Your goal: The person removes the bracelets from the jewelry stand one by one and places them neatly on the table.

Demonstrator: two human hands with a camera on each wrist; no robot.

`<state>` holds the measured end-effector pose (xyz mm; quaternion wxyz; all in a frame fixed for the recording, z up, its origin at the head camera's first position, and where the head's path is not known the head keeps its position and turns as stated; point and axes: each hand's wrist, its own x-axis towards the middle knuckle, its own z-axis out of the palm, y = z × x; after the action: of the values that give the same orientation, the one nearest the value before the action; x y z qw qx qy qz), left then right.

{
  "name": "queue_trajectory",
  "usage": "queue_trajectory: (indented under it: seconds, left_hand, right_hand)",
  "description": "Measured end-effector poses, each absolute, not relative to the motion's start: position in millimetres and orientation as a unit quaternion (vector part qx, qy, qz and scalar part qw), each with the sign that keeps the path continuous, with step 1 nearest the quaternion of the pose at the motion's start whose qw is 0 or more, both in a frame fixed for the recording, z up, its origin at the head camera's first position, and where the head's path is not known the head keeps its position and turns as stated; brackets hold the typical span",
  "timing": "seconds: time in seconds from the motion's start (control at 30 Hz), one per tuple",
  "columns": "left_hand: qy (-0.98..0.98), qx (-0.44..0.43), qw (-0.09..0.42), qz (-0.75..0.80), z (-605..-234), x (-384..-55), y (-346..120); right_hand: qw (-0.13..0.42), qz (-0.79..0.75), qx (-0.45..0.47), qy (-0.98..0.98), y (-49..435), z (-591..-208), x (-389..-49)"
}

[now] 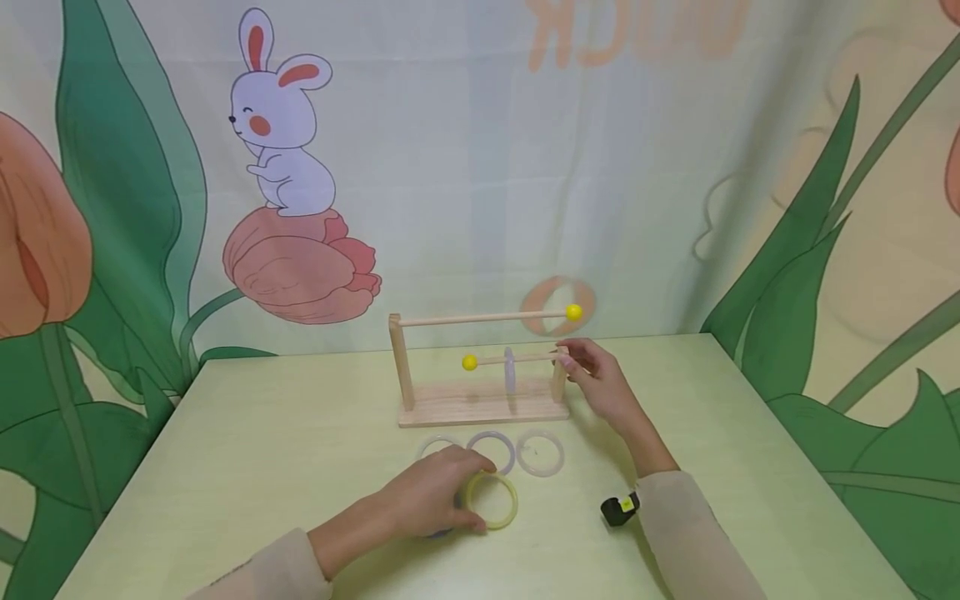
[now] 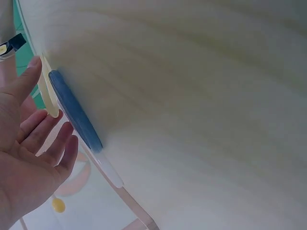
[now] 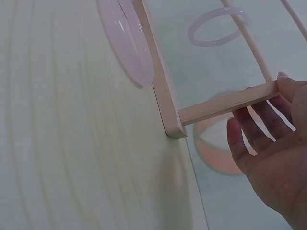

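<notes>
In the head view my left hand [image 1: 431, 492] spans a yellow ring [image 1: 514, 504], thumb on its near edge and fingers on its far edge. A blue ring [image 2: 76, 112] lies on the table beside that hand, mostly hidden under it in the head view. My right hand [image 1: 603, 387] holds the top of the short right post [image 3: 230, 103] of a wooden stand [image 1: 483, 408], thumb on one side and fingers on the other. A pale purple ring [image 1: 510, 379] hangs on the stand's lower rod, which ends in a yellow ball [image 1: 469, 362].
Before the stand lie a clear ring [image 1: 435, 440], partly behind the left hand, a purple ring [image 1: 513, 454] and a pinkish ring [image 1: 562, 454]. The upper rod [image 1: 480, 319] bears a yellow ball [image 1: 573, 312]. A printed curtain [image 1: 450, 167] hangs behind the table [image 1: 247, 467].
</notes>
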<state>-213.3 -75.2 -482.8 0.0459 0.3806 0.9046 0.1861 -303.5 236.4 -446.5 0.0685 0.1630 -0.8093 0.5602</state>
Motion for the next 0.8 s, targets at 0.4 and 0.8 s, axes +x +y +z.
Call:
queue_trajectory:
  seconds: [0.4,0.8]
  left_hand:
    - [0.900,0.396,0.039,0.177,-485.8,-214.9,-76.8]
    - [0.894,0.420,0.022,0.157,-489.4,-215.6,-76.5]
  right_hand:
    - [0.069,0.555,0.160,-0.814,235.9,-448.2,-305.1]
    - [0.069,0.561,0.170,-0.808,238.4,-451.3,-306.9]
